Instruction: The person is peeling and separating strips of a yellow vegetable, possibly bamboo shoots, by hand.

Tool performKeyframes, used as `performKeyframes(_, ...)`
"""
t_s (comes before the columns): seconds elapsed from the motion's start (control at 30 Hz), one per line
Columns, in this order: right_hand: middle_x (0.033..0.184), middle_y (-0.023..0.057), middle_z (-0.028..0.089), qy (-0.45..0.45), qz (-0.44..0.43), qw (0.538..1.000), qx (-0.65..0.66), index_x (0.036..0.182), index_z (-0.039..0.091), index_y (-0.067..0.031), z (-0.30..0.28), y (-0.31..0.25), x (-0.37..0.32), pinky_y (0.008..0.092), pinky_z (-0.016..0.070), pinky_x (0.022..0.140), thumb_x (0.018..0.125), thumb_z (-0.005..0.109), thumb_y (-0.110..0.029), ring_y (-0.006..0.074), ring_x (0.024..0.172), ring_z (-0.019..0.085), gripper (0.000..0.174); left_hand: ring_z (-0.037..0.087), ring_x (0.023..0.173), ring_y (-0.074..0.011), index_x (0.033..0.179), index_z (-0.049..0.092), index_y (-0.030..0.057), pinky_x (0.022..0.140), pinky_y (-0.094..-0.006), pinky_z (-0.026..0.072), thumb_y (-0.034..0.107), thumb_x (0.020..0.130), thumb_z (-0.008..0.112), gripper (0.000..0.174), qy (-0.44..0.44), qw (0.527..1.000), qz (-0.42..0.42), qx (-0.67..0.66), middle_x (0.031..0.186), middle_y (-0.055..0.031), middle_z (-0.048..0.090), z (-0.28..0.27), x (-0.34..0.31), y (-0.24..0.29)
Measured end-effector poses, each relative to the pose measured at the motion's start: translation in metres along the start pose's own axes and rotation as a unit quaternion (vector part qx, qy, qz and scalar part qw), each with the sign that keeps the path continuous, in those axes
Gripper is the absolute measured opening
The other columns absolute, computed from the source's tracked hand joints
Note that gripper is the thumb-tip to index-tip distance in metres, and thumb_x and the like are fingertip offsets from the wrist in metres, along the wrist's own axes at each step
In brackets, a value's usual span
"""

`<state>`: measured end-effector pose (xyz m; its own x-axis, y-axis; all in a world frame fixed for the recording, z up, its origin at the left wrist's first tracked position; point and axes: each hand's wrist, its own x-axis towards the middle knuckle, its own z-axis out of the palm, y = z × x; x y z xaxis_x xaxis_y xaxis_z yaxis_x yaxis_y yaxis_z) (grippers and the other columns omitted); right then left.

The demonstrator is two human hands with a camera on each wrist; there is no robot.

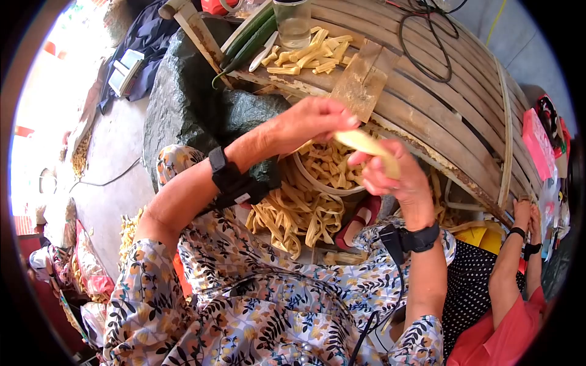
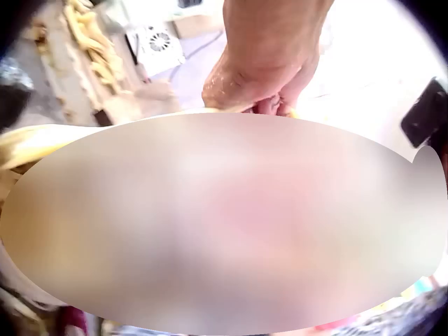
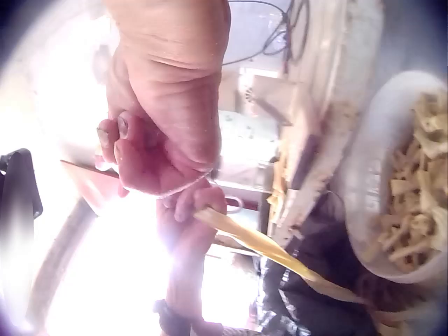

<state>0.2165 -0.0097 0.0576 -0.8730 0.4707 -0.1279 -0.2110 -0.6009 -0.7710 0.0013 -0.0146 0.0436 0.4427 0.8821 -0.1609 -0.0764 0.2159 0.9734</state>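
Observation:
A pale yellow strip [image 1: 361, 143], like soft tofu skin, stretches between the two hands. My left hand [image 1: 314, 119] pinches one end between thumb and fingers. Curled fingers of my right hand [image 1: 394, 171] hold the other end. In the right wrist view, a yellow length [image 3: 259, 245] trails down from the left hand [image 3: 189, 217], with the right hand [image 3: 168, 126] just above it. A large blurred patch covers most of the left wrist view below the left hand [image 2: 269, 63]. Under the hands stands a white tub [image 1: 317, 183] of short knotted yellow pieces.
Long yellow strips [image 1: 293, 213] hang beside the tub. On the slatted table [image 1: 452, 116] lie knotted pieces [image 1: 314, 52], a small wooden board [image 1: 364, 79], a cucumber [image 1: 253, 39], a glass jar [image 1: 293, 24] and a black cable [image 1: 421, 36]. Another person's arms [image 1: 513, 244] reach in at right.

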Motion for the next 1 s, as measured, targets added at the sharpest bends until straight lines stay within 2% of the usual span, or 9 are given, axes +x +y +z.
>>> performKeyframes(0.07,0.045,-0.005,0.041,-0.128,-0.138,0.982,-0.003,0.112,0.048,0.0093,0.007,-0.019,0.001,0.0186,0.0278,0.034,0.088,0.051,-0.021,0.0026,0.033,0.03,0.038,0.043,0.057,-0.001,0.082,0.062,0.0083,0.051,-0.0164,0.0333,0.03,0.086,0.056,0.023,-0.004,0.995,0.095,-0.043,0.066,0.0063,0.053,0.024,0.01,0.044)
performKeyframes(0.2,0.044,-0.005,0.037,-0.284,-0.278,0.917,0.02,0.124,0.038,0.0059,0.016,-0.046,0.005,0.0186,0.0283,0.037,0.082,0.047,-0.052,0.0032,0.036,0.032,0.072,0.043,0.051,-0.0011,0.081,0.059,0.0056,0.045,-0.0158,0.0339,0.031,0.09,0.05,0.028,-0.091,0.99,0.094,-0.056,0.066,0.0041,0.054,0.05,0.012,0.097)
performKeyframes(0.37,0.05,-0.0058,0.045,0.14,-0.136,0.967,-0.164,0.112,0.054,0.0001,0.005,-0.02,0.006,0.0157,0.0297,0.04,0.085,0.055,-0.036,0.0013,0.042,0.037,0.045,0.042,0.048,-0.0022,0.084,0.055,0.0036,0.043,-0.0148,0.033,0.036,0.09,0.047,0.034,-0.096,0.991,-0.042,-0.087,0.069,0.0017,0.054,0.022,0.008,0.002)
performKeyframes(0.47,0.067,0.0009,0.059,0.189,-0.152,0.949,-0.203,0.104,0.059,-0.0008,-0.004,0.01,0.029,0.0148,0.0357,0.042,0.08,0.064,-0.014,0.0026,0.048,0.047,0.028,0.043,0.051,-0.0042,0.096,0.054,0.0019,0.046,-0.0167,0.0363,0.038,0.088,0.05,0.037,-0.155,0.934,-0.077,-0.312,0.08,-0.0044,0.056,0.02,0.009,-0.04)
performKeyframes(0.6,0.074,-0.0029,0.056,0.239,-0.087,0.912,-0.322,0.1,0.061,-0.0004,0.007,0.011,0.033,0.0145,0.0357,0.047,0.079,0.065,-0.021,0.001,0.057,0.046,0.03,0.044,0.051,-0.006,0.101,0.052,0.0018,0.047,-0.0175,0.0373,0.032,0.085,0.054,0.034,-0.158,0.901,-0.122,-0.385,0.08,-0.0066,0.056,0.015,0.012,-0.059)
performKeyframes(0.7,0.08,-0.0012,0.056,0.221,-0.147,0.823,-0.502,0.099,0.062,-0.001,-0.011,0.018,0.037,0.0175,0.0386,0.054,0.078,0.065,-0.019,0.0036,0.065,0.047,0.028,0.045,0.051,-0.0075,0.103,0.051,0.0014,0.047,-0.0177,0.038,0.018,0.086,0.056,0.024,-0.134,0.905,-0.128,-0.383,0.077,-0.0073,0.056,0.013,0.013,-0.062)
performKeyframes(0.83,0.082,0.0068,0.055,0.358,-0.313,0.557,-0.681,0.086,0.059,0.0013,-0.008,0.021,0.041,0.0271,0.042,0.063,0.07,0.068,-0.014,0.0215,0.076,0.054,0.024,0.048,0.05,-0.0073,0.095,0.055,-0.0006,0.046,-0.0181,0.0395,0.01,0.087,0.053,0.014,0.137,0.959,-0.04,-0.246,0.073,-0.0053,0.057,0.023,0.018,-0.051)
performKeyframes(0.87,0.078,0.0072,0.059,0.37,-0.323,0.541,-0.683,0.086,0.061,-0.0004,-0.008,0.021,0.043,0.0266,0.0412,0.059,0.069,0.068,-0.013,0.0236,0.068,0.054,0.022,0.048,0.05,-0.0071,0.092,0.056,-0.0012,0.046,-0.0182,0.0397,0.01,0.087,0.052,0.013,0.191,0.964,-0.001,-0.186,0.072,-0.0046,0.058,0.026,0.018,-0.046)
performKeyframes(1.0,0.063,0.0055,0.06,0.389,-0.127,0.755,-0.512,0.083,0.063,-0.0018,0.005,0.018,0.044,0.0285,0.0403,0.051,0.071,0.067,-0.013,0.0214,0.054,0.054,0.016,0.052,0.049,-0.0068,0.085,0.058,-0.0047,0.046,-0.0196,0.0421,0.013,0.088,0.051,0.019,0.261,0.961,0.095,0.013,0.067,-0.0022,0.058,0.029,0.007,-0.026)
